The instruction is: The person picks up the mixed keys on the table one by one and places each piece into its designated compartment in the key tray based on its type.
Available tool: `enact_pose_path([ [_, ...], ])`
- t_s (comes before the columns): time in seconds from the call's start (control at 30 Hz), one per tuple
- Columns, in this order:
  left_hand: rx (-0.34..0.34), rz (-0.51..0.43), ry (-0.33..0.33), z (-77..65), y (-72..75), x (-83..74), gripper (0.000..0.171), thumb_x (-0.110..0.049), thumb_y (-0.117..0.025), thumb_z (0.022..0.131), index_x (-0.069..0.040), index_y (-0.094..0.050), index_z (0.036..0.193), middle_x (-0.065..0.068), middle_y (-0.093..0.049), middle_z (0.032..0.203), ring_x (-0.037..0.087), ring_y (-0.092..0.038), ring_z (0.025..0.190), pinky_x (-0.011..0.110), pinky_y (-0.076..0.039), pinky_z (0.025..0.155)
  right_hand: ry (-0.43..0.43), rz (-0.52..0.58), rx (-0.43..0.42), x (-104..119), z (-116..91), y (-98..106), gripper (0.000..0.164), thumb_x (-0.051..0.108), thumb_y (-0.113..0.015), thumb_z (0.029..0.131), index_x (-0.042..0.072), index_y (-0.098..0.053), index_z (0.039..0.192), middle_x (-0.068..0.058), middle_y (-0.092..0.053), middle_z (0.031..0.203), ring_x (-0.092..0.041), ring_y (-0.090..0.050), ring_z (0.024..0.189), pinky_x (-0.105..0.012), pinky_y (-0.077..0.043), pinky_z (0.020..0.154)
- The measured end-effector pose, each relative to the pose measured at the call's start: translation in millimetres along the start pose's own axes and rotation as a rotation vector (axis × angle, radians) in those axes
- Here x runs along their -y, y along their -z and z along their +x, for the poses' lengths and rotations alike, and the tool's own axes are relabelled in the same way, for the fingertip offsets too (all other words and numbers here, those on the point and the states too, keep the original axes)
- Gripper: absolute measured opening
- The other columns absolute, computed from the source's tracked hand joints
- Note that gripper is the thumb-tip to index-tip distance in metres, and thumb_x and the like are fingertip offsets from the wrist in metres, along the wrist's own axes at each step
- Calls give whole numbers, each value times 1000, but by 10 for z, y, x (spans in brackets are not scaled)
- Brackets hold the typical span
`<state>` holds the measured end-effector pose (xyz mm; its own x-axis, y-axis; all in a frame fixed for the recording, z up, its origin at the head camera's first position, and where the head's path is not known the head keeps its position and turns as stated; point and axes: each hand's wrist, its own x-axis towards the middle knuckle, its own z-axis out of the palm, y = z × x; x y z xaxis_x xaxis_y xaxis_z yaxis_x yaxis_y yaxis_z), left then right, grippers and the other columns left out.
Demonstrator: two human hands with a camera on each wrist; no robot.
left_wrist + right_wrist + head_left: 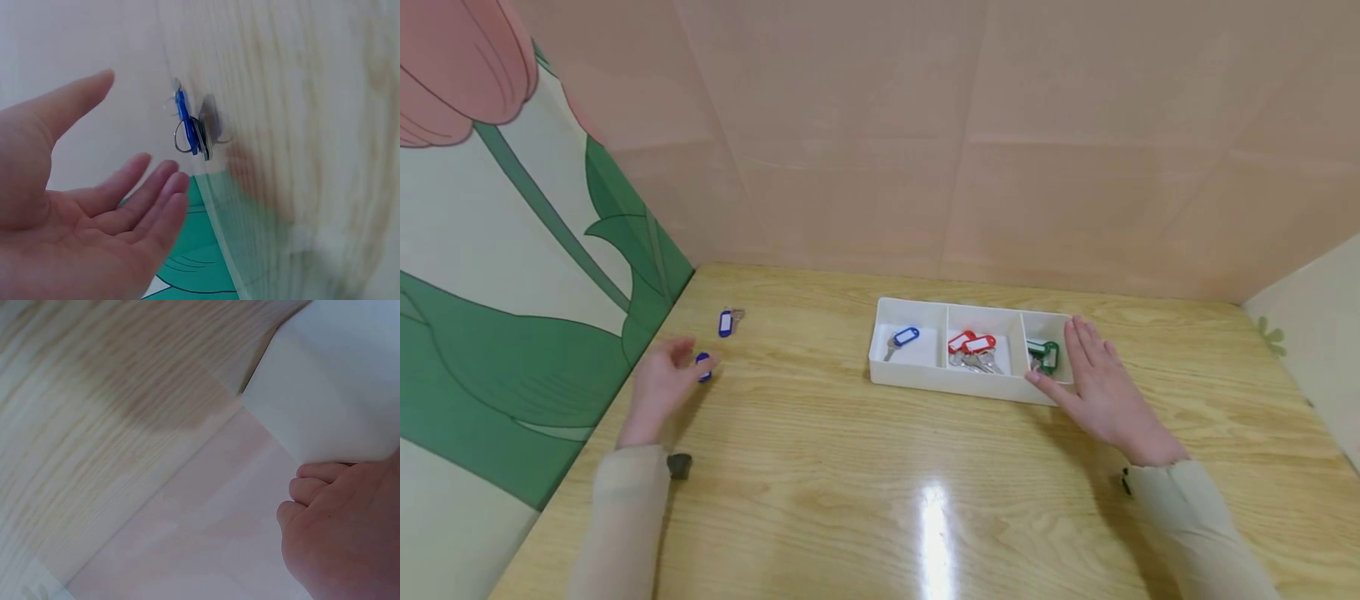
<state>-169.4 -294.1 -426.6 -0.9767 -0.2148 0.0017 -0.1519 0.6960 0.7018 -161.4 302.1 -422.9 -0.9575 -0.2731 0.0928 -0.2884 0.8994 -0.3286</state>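
My left hand [662,379] hovers at the left of the table with thumb and fingers spread. A key with a blue tag [703,367] lies right at its fingertips in the head view. Farther back is another blue-tagged key [726,322]. From the left wrist, a blue tag [186,122] and its metal ring appear beyond the spread fingers, with a gap between. My right hand [1101,392] rests against the right end of a white three-section tray [910,376], fingers straight along the end wall, thumb at the front rim. In the right wrist view, its fingers touch the tray wall [337,381].
The tray's left section holds one blue-tagged key [906,336], the middle one several red-tagged keys [979,344], the right one green-tagged keys [1050,357]. A pink backdrop [955,167] stands behind the wooden table [805,475], and a flower-printed panel [550,333] borders its left side.
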Motion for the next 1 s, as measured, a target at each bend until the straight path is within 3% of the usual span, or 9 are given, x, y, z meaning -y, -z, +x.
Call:
enact_pose_path([
  [0.23,55,61,42,28,-8,55,64,-30,-70,97,12,-48,141,33,-55,134,45,-53,120,57,-45,102,-1,-3,1,-10,1,-14,100,57,-53,101,-2,4,159,-17,11,167,-32,12,152,-56,6,120],
  [0.4,90,53,81,36,-16,60,63,-25,-71,98,13,-47,142,32,-56,133,43,-56,117,55,-47,100,1,-3,7,-12,4,-21,100,57,-52,102,-2,5,159,-16,12,167,-31,13,152,-55,7,120],
  [0.67,126,46,88,66,-43,17,57,-19,-72,97,13,-50,139,29,-60,127,41,-59,113,54,-48,98,-1,-2,-4,-19,-2,-19,100,57,-53,101,-4,1,159,-17,10,167,-32,12,152,-56,6,120],
  [1.0,157,136,93,132,-74,-50,50,-19,-72,95,12,-58,132,27,-62,121,37,-58,104,50,-49,90,1,2,-4,-34,13,-24,100,57,-54,101,-3,2,159,-16,11,167,-31,12,152,-55,7,120],
])
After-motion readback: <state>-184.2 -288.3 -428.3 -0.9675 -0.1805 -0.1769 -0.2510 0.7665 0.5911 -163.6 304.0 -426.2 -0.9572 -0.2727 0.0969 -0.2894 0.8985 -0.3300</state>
